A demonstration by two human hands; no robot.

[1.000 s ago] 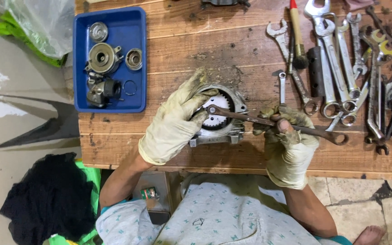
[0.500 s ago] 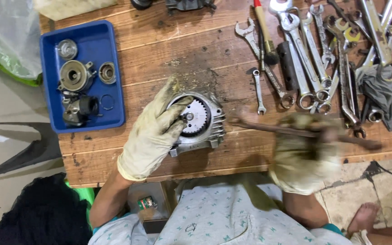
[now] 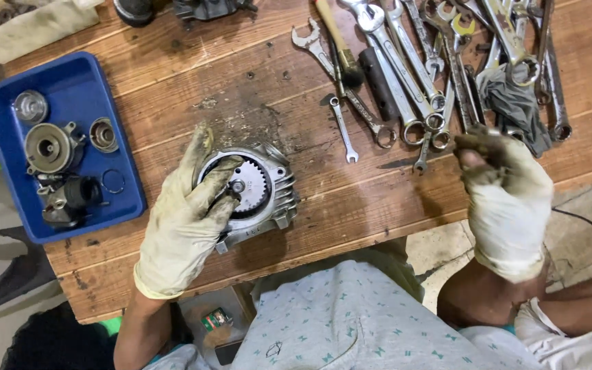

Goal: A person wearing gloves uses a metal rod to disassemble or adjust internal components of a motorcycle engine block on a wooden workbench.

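Under left hand (image 3: 185,218) | engine cover (image 3: 258,195) | right hand (image 3: 505,199) apart

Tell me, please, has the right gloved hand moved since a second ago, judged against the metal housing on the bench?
Yes. The right hand has swung away from the metal housing toward the spread of wrenches; a second ago it held a wrench beside the housing.

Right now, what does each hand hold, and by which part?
Left hand grips the round metal housing by its left rim. Right hand seems empty.
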